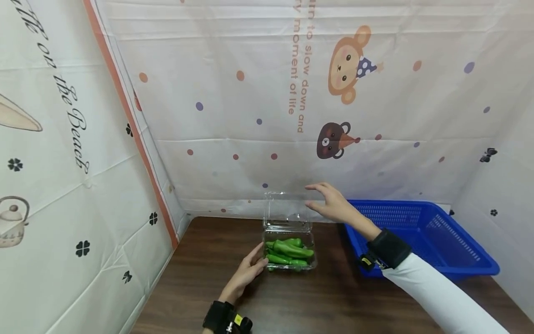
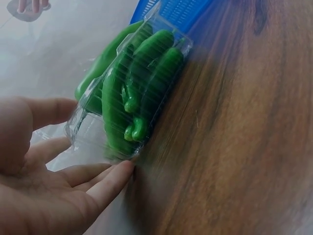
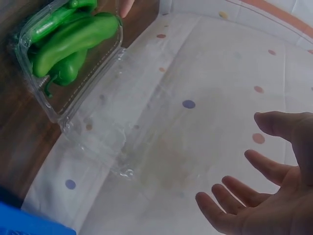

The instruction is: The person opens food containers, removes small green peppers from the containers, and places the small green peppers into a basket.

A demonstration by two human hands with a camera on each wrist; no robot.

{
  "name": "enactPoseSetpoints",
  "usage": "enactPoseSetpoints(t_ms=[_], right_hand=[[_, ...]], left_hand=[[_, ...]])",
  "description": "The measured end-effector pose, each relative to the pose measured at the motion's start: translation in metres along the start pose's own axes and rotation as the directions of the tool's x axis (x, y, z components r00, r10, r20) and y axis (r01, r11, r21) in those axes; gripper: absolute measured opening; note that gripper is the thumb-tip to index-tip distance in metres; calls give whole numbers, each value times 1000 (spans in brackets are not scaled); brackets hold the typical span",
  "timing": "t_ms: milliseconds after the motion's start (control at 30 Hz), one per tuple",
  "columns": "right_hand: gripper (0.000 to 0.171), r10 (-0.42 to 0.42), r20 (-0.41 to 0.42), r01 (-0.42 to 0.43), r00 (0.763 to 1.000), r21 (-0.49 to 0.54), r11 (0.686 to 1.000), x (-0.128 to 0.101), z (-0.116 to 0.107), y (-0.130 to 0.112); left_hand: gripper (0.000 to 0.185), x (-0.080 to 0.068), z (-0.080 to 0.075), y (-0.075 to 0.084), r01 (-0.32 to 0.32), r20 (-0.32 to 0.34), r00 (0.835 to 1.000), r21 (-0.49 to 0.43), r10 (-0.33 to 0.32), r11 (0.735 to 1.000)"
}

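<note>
From the head view, the left hand [image 1: 249, 269] is bracing straight fingers against the clear pepper box [image 1: 289, 253] on the table [image 1: 300, 301], steadying it. Left wrist view: fingertips [image 2: 115, 176] touching the box corner, gripping nothing. Right wrist view: right hand [image 3: 266, 196] hovering spread and empty by the raised lid [image 3: 105, 132], near the blue basket [image 1: 417, 232].

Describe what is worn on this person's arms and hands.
Both hands are bare. The right hand comes out of a long white sleeve ending in a black wrist strap with a small yellow-marked device. The left hand has a similar black wrist strap with a yellow tag.
</note>
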State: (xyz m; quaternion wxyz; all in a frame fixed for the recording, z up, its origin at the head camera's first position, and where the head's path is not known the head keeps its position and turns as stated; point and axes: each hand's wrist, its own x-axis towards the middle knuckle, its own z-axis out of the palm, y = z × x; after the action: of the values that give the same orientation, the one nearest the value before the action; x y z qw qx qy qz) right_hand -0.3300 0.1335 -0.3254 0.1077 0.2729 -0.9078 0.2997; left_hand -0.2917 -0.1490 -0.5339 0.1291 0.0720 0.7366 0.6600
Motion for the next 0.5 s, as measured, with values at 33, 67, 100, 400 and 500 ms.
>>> enactPoseSetpoints(t_ms=[33, 67, 100, 400, 500], right_hand=[[46, -9, 9, 9, 1000, -8, 1000, 0, 2, 1], [46, -17, 22, 17, 1000, -6, 1000, 0, 5, 1], [46, -23, 38, 23, 999, -4, 1000, 0, 9, 1], [45, -54, 201, 44, 978, 54, 998, -3, 47, 11], [44, -62, 249, 48, 967, 61, 997, 2, 55, 14]], left_hand=[[66, 0, 0, 0, -4, 0, 1000, -5, 4, 1000], [66, -1, -1, 0, -9, 0, 1000, -6, 9, 1000], [66, -1, -1, 0, -8, -1, 1000, -10, 8, 1000], [65, -7, 3, -5, 8, -12, 1000, -4, -8, 1000], [64, -3, 2, -3, -15, -12, 1000, -3, 15, 1000]])
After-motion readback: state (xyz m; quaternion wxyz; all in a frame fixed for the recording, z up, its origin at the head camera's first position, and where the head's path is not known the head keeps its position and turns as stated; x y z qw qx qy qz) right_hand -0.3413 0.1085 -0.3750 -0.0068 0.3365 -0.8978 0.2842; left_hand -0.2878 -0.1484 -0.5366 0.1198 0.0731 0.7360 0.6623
